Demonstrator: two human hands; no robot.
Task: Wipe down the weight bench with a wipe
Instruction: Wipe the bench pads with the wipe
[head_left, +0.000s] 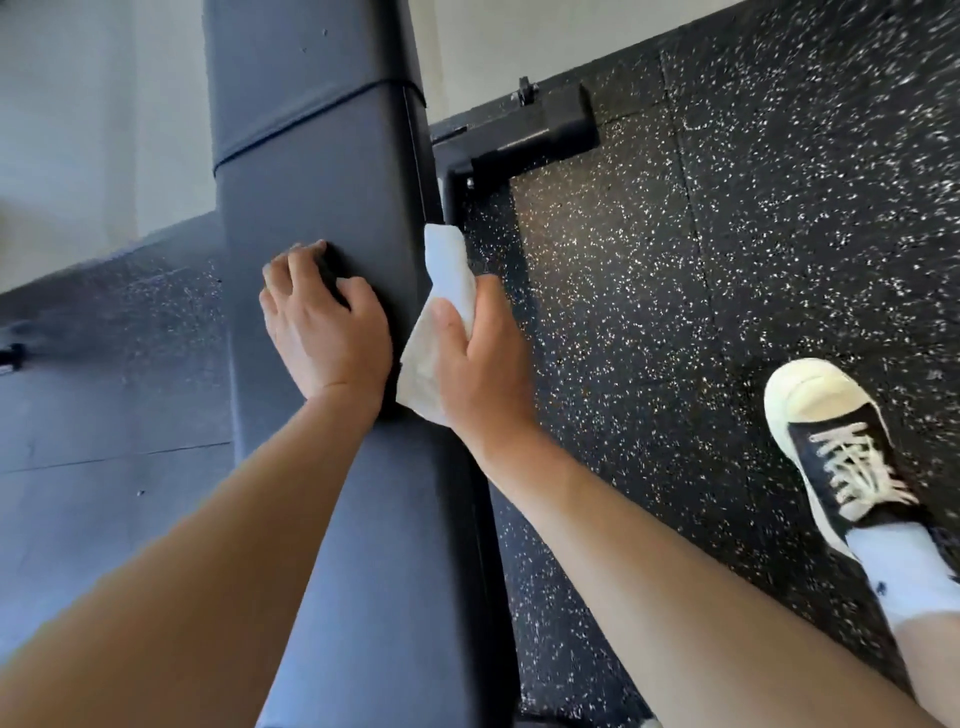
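The black padded weight bench (322, 171) runs from the bottom middle up to the top of the view, with a seam across its pad near the top. My left hand (324, 325) rests on the pad's top, fingers curled loosely against the surface and holding nothing. My right hand (480, 364) grips a crumpled white wipe (441, 306) at the bench's right edge. The wipe lies against the right side of the pad, its upper end sticking up past my fingers.
The bench's black steel foot (524, 135) juts right along the floor below the pad. Black rubber flooring with white flecks (727, 260) spreads to the right. My right foot in a black and white sneaker (836, 441) stands there. A pale wall (93, 104) is at the upper left.
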